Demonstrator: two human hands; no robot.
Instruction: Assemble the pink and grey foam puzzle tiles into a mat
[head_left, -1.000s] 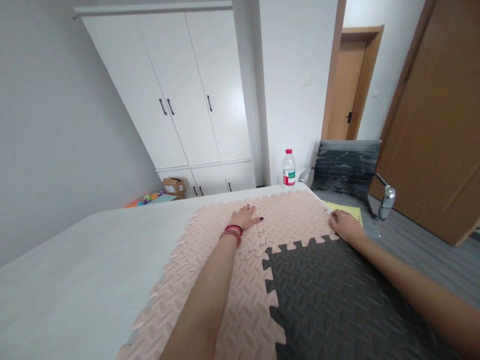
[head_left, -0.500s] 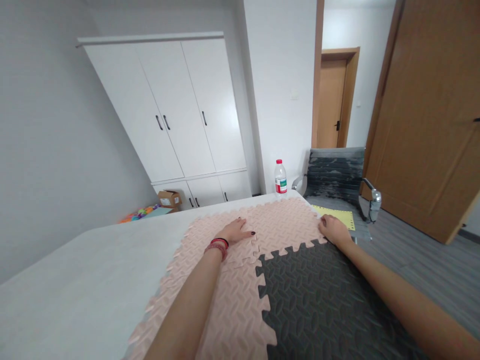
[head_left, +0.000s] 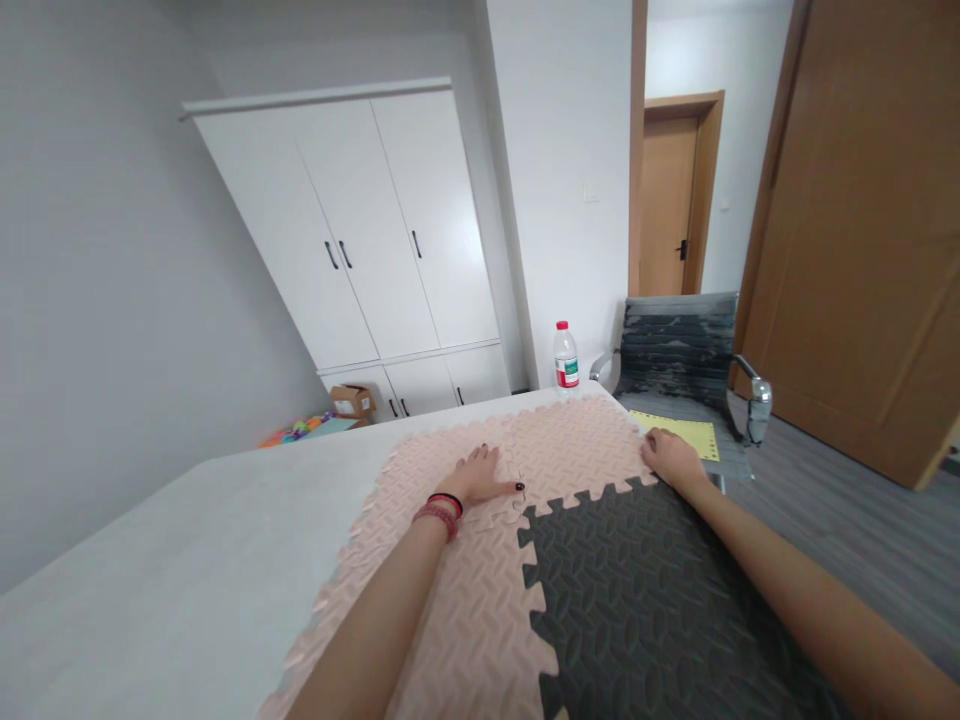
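Interlocking foam mats lie on a grey table (head_left: 165, 560): pink tiles (head_left: 450, 600) at the left and far side, a dark grey tile (head_left: 645, 610) at the near right. My left hand (head_left: 484, 477) lies flat, fingers spread, on the pink tiles where their toothed edges meet. It wears red and black bracelets at the wrist. My right hand (head_left: 670, 457) rests with curled fingers on the far right corner of the pink tile (head_left: 577, 440), at the table's edge; whether it grips the edge is hidden.
A water bottle (head_left: 565, 355) stands at the table's far edge. A grey office chair (head_left: 679, 350) with a yellow sheet (head_left: 679, 434) on its seat stands to the right. White wardrobe (head_left: 375, 230), cardboard box (head_left: 352, 400) and wooden doors lie beyond.
My left hand slid slightly nearer along the seam between the pink tiles. My right hand stayed at the corner. The view shifted a little.
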